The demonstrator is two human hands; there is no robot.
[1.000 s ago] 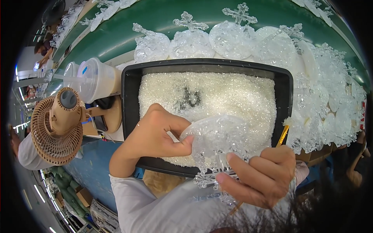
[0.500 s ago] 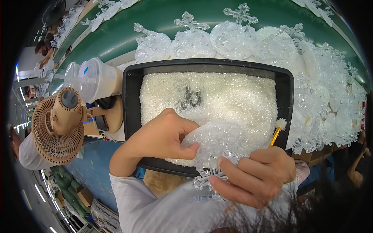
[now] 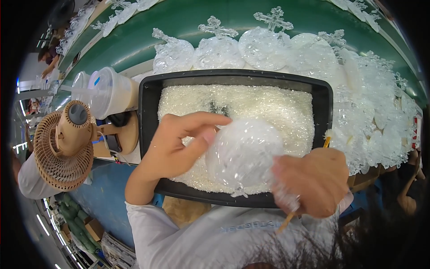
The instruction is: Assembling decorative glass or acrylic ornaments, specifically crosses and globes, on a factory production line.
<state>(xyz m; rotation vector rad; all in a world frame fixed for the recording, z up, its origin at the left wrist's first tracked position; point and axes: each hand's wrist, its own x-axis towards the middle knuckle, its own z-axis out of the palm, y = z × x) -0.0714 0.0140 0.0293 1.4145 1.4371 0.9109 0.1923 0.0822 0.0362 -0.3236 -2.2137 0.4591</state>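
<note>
A round, clear plastic disc ornament (image 3: 246,152) is over a black tray (image 3: 148,116) of glittering clear flakes (image 3: 277,103). My left hand (image 3: 174,143) has its thumb and forefinger at the disc's left rim, the other fingers partly hidden. My right hand (image 3: 313,179), smeared by motion, is closed at the ornament's near right side, round its clear protruding part. A thin brush (image 3: 327,141) is also in the right hand; its yellow ferrule and flake-covered bristles stick out above, its wooden handle end below.
Several finished-looking clear disc ornaments with crosses (image 3: 264,47) line the tray's far side, and more pile up (image 3: 367,112) on the right. A tan fan (image 3: 62,148) and lidded plastic cups (image 3: 109,92) stand left. Beyond is a green surface (image 3: 188,27); people are in the background.
The ornament has turned, so its round face shows more and its cross end is now hidden by my right hand. That hand has moved right and slightly up; the left has shifted a little left.
</note>
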